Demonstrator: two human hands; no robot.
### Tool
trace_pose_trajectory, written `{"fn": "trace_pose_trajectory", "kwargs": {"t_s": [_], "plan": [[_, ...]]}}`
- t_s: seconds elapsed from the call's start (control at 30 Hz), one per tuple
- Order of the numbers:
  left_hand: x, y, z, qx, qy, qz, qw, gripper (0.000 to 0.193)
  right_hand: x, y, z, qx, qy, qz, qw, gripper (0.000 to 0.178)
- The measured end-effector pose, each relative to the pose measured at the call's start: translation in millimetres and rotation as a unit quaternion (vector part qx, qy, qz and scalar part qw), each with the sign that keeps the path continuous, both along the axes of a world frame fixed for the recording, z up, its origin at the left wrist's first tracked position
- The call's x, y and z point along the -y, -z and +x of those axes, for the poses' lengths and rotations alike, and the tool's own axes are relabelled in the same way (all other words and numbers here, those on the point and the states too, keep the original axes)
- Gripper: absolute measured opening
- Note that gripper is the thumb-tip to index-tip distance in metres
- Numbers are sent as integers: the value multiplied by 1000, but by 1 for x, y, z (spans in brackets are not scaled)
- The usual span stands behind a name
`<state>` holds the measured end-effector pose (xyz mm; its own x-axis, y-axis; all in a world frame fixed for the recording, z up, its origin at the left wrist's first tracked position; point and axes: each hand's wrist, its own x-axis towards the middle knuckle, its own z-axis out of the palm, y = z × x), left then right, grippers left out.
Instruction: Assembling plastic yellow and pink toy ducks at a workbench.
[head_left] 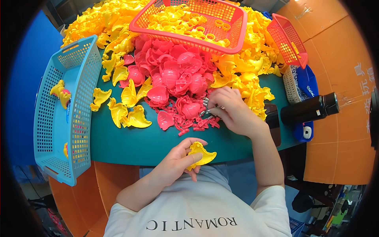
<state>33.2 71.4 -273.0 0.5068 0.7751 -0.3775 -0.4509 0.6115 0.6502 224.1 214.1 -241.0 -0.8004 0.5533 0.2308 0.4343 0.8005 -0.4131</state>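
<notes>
I lean over a green table point(158, 146).
My left hand point(183, 158), low, pinches a yellow piece point(205, 156); my right hand point(229, 108), extended forward, curls its fingers around metal bits point(205, 102).

A black bottle point(302, 110) (white-marked) sits near orange cardboard point(327, 146).

Bright light on my table point(118, 143), small white glints on the pink pieces point(170, 79), edges bowed by fisheye distortion, corners black
</notes>
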Motion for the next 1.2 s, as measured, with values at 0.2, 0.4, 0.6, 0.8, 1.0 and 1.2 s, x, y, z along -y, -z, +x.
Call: {"fn": "trace_pose_trajectory", "kwargs": {"t_s": [0.2, 0.4, 0.6, 0.8, 1.0, 1.2], "plan": [[-7, -6, -2, -8, 26, -8, 1000, 35, 45, -2, 5, -204, -67, -198, 956, 16], [-12, -10, -1, -50, 84, 2, 995, 34, 50, -3, 12, -197, -91, -177, 960, 19], [-11, -9, 0, -50, 70, 16, 996, 34, 53, -3, 12, -203, -104, -127, 965, 25], [-9, -9, 1, -83, 74, 44, 993, 31, 56, -5, 15, -167, -102, -135, 971, 25], [2, -17, -2, -150, 63, 116, 980, 27, 79, 13, 6, -322, 45, -517, 792, 20], [26, -2, -19, -163, 68, 82, 981, 25, 99, 26, -17, -246, -14, -255, 935, 16]]}}
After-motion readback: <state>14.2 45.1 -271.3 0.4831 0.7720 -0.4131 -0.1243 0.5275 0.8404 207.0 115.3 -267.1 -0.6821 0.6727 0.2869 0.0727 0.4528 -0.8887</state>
